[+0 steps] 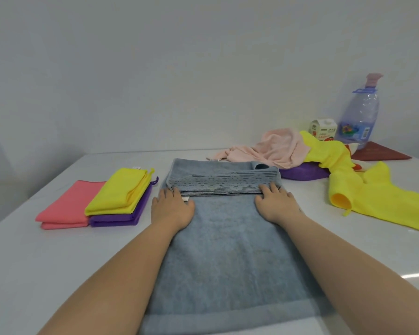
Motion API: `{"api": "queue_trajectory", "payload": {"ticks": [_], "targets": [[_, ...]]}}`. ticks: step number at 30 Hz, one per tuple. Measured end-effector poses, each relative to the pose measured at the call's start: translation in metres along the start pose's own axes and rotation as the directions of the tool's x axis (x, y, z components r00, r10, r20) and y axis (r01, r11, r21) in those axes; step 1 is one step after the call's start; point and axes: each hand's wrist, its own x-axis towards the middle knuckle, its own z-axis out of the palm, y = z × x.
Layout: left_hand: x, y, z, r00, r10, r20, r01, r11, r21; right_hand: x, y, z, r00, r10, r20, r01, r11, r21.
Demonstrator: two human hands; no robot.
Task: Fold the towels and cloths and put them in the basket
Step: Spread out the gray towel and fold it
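Grey-blue towel (228,250) is shown spread lengthwise on the white table (46,262), its patterned far end turned back and pressed down by the left hand (172,209) and right hand (276,204), both laid flat, fingers extended, nothing gripped. A crooked fold is judged the likeliest fault, since the flap's far right corner looks bunched and the unfolded pink towel (276,148) lies against it and could be dragged along. Folded cloths (121,197) are stacked at left; no basket is seen.

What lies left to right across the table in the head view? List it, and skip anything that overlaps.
In order: folded pink cloth → folded yellow cloth → left hand → right hand → loose yellow cloth.
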Motion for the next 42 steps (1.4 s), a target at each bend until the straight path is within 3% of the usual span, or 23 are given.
{"api": "queue_trajectory", "payload": {"ticks": [5,9,13,15,17,19,20,21,22,23,24,26,27,28,30,31,33,35,37,39,40,42], "targets": [[0.004,-0.002,-0.003,0.995,0.043,-0.087,-0.049,0.997,-0.062,0.000,0.000,-0.004,0.999,-0.011,-0.035,0.013,0.998,0.061],[-0.010,0.003,-0.017,0.972,0.088,-0.216,-0.138,0.963,-0.231,-0.020,-0.001,-0.017,0.938,-0.016,-0.347,0.111,0.960,0.259],[-0.031,0.019,-0.044,0.961,-0.045,-0.273,-0.123,0.814,-0.567,-0.046,-0.009,-0.044,0.861,0.060,-0.506,0.171,0.902,0.397],[-0.048,0.023,-0.059,0.942,-0.063,-0.331,-0.173,0.752,-0.636,-0.064,-0.009,-0.061,0.801,0.044,-0.597,0.236,0.893,0.383],[-0.066,0.020,-0.072,0.914,-0.052,-0.402,-0.210,0.787,-0.580,-0.078,-0.003,-0.074,0.721,-0.001,-0.693,0.292,0.907,0.302],[-0.086,0.010,-0.084,0.844,0.030,-0.535,-0.270,0.885,-0.378,-0.092,0.006,-0.080,0.649,-0.058,-0.759,0.319,0.926,0.202],[-0.095,0.003,-0.088,0.780,0.136,-0.611,-0.332,0.917,-0.220,-0.101,0.011,-0.081,0.617,-0.088,-0.782,0.315,0.938,0.143],[-0.101,-0.004,-0.091,0.714,0.277,-0.643,-0.379,0.925,-0.022,-0.110,0.016,-0.082,0.617,-0.116,-0.779,0.280,0.957,0.080],[-0.108,-0.012,-0.090,0.658,0.413,-0.630,-0.386,0.903,0.188,-0.124,0.020,-0.079,0.662,-0.146,-0.735,0.221,0.975,0.005],[-0.113,-0.019,-0.086,0.634,0.532,-0.561,-0.376,0.846,0.378,-0.138,0.022,-0.075,0.753,-0.168,-0.636,0.128,0.986,-0.110],[-0.118,-0.023,-0.082,0.650,0.615,-0.447,-0.373,0.770,0.517,-0.150,0.022,-0.070,0.854,-0.165,-0.494,0.043,0.968,-0.249],[-0.135,-0.022,-0.072,0.730,0.666,-0.156,-0.446,0.636,0.629,-0.167,0.025,-0.057,0.945,-0.119,-0.304,-0.028,0.899,-0.437],[-0.144,-0.021,-0.068,0.762,0.646,-0.042,-0.486,0.613,0.622,-0.174,0.024,-0.050,0.952,-0.132,-0.276,-0.012,0.886,-0.463],[-0.148,-0.020,-0.063,0.800,0.600,-0.020,-0.490,0.672,0.556,-0.177,0.023,-0.045,0.947,-0.162,-0.279,0.012,0.882,-0.471],[-0.150,-0.022,-0.059,0.861,0.463,-0.209,-0.409,0.876,0.254,-0.178,0.025,-0.038,0.906,-0.230,-0.355,0.074,0.913,-0.402],[-0.151,-0.024,-0.061,0.873,0.380,-0.305,-0.375,0.924,0.077,-0.176,0.029,-0.038,0.841,-0.277,-0.464,0.126,0.936,-0.329],[-0.155,-0.028,-0.068,0.797,0.332,-0.505,-0.452,0.881,-0.135,-0.180,0.032,-0.049,0.724,-0.300,-0.621,0.227,0.954,-0.196],[-0.160,-0.033,-0.074,0.685,0.447,-0.576,-0.613,0.780,-0.124,-0.188,0.034,-0.059,0.634,-0.308,-0.710,0.275,0.947,-0.165],[-0.168,-0.037,-0.075,0.635,0.583,-0.507,-0.696,0.716,-0.049,-0.195,0.037,-0.060,0.678,-0.360,-0.640,0.271,0.933,-0.237],[-0.177,-0.042,-0.067,0.677,0.648,-0.348,-0.694,0.720,-0.009,-0.201,0.040,-0.054,0.877,-0.338,-0.341,0.212,0.910,-0.356],[-0.178,-0.045,-0.060,0.704,0.664,-0.252,-0.682,0.731,0.020,-0.203,0.042,-0.048,0.937,-0.278,-0.211,0.193,0.916,-0.351],[-0.177,-0.049,-0.049,0.734,0.673,-0.093,-0.671,0.740,0.054,-0.207,0.043,-0.042,0.964,-0.236,-0.122,0.185,0.925,-0.331]]}}
